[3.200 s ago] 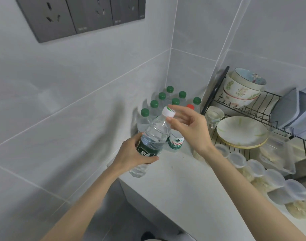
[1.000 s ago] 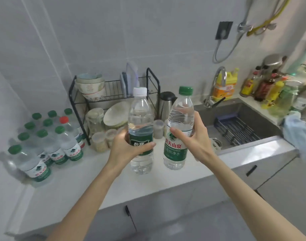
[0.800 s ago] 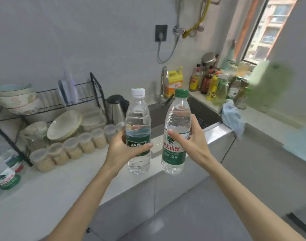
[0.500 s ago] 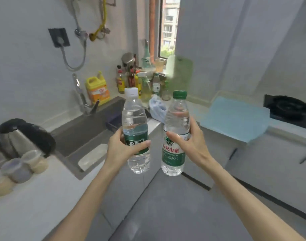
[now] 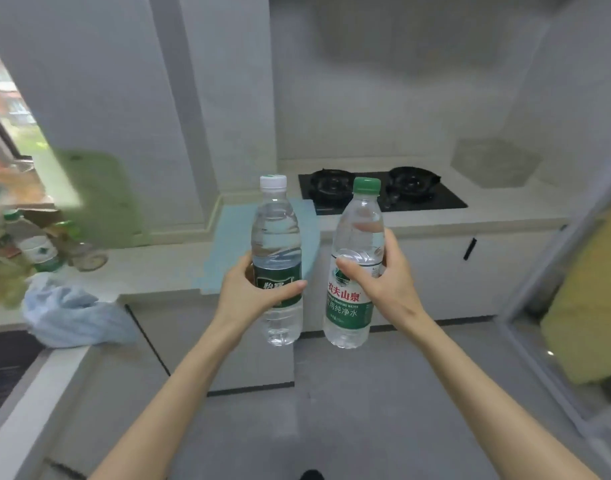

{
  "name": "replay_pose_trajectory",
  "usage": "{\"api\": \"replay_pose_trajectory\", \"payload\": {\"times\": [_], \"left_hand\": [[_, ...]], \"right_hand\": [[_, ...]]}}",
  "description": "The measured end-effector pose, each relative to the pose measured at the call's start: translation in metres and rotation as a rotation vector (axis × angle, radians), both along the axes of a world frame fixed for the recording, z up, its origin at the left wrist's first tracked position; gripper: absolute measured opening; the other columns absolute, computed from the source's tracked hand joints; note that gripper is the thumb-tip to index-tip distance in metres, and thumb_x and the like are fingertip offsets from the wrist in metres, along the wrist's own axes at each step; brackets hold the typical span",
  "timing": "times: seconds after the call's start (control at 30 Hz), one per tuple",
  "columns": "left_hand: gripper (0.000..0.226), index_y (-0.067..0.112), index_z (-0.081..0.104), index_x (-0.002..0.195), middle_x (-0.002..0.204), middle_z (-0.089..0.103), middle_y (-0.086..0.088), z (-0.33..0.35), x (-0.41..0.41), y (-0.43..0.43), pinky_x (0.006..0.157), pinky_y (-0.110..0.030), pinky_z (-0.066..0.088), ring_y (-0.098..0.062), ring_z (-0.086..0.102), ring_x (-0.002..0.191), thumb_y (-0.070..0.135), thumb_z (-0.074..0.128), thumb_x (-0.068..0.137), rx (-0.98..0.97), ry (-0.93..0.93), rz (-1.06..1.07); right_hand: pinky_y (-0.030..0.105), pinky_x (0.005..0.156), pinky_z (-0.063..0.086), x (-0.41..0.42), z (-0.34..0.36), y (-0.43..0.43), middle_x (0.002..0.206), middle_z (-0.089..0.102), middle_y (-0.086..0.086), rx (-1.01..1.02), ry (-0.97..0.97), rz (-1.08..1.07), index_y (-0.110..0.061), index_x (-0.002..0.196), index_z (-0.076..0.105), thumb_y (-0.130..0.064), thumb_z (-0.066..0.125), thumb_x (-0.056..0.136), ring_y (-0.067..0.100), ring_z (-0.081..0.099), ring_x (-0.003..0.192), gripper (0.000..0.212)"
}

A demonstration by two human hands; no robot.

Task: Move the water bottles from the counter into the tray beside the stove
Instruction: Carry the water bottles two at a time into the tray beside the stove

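The green-capped water bottle [image 5: 356, 271], at about 3 o'clock from its neighbour, carries a white and green label with red characters 农夫山泉 and, below them in white on green, 饮用纯净水; a thin line of Latin lettering between the two is too small to make out. The white-capped water bottle [image 5: 277, 258] has a dark green label showing 怡寶, partly covered by a thumb.

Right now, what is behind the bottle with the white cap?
Behind the white-cap bottle, held in the left hand, lies the light blue tray on the counter. The bottle and hand cover the tray's middle, so anything there stays unseen.
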State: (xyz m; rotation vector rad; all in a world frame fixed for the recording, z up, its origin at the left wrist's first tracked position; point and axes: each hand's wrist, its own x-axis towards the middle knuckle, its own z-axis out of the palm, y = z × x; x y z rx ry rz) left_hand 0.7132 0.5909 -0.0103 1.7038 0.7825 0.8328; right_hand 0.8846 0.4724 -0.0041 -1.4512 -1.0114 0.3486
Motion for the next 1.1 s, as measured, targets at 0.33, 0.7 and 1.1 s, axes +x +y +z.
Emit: {"api": "replay_pose_trajectory", "payload": {"times": [0.33, 0.7, 1.1], "left_hand": [[0.05, 0.034, 0.062, 0.098, 0.093, 0.071, 0.013, 0.017, 0.224, 0.074, 0.07, -0.012, 0.053, 0.006, 0.066, 0.083, 0.022, 0.089, 0.058, 0.03, -0.02, -0.358], [0.052, 0.021, 0.065, 0.105, 0.093, 0.073, 0.007, 0.011, 0.453, 0.08, 0.069, -0.011, 0.051, 0.002, 0.067, 0.083, 0.021, 0.089, 0.058, 0.026, -0.034, -0.479], [0.055, 0.023, 0.064, 0.104, 0.092, 0.071, 0.012, 0.024, 0.718, 0.031, 0.065, -0.006, 0.049, 0.007, 0.065, 0.08, 0.023, 0.091, 0.055, 0.016, -0.018, -0.438]], "right_hand": [[0.047, 0.089, 0.054, 0.172, 0.016, 0.013, 0.104, 0.069, -0.015, -0.007, -0.038, -0.401, -0.024, 0.118, 0.051, -0.045, 0.076, 0.068, 0.007, 0.066, 0.1, 0.059], [0.039, 0.092, 0.054, 0.37, -0.001, -0.004, 0.106, 0.07, -0.013, -0.012, 0.027, -0.616, -0.023, 0.12, 0.052, -0.03, 0.08, 0.075, 0.004, 0.067, 0.099, 0.054], [0.037, 0.089, 0.055, 0.636, 0.016, -0.046, 0.107, 0.067, -0.015, -0.085, 0.025, -0.573, -0.027, 0.12, 0.05, -0.034, 0.081, 0.072, 0.001, 0.066, 0.097, 0.057]]}}
